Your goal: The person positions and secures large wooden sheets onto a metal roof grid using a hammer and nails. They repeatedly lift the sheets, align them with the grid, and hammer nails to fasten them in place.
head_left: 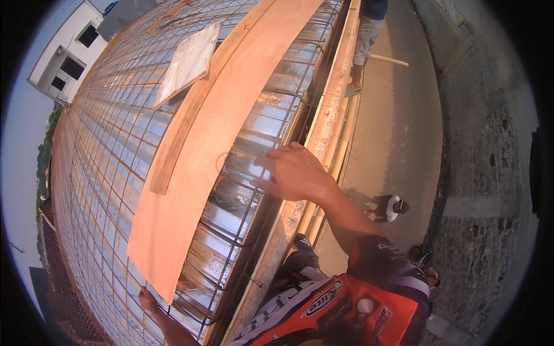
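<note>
My right hand (288, 170) reaches over the edge of the steel rebar mesh (259, 115), beside a timber edge board (323, 121); its fingers are apart, slightly bent, holding nothing visible. My left hand (149, 299) is low at the left, fingers curled at the mesh by the lower corner of a long plywood sheet (190, 196); what it grips is unclear. A narrow plank (179, 138) lies on the sheet, and a pale square board (184, 63) beside it at the top. Shiny corrugated metal decking (213, 242) shows under the mesh.
Bamboo poles (340, 144) run along the outer edge, with a drop to a path (404, 138) below. Another person (365, 40) stands at the edge above; a person (392, 207) is down on the path. A stone wall (479, 242) lines the right; a white building (63, 52) is upper left.
</note>
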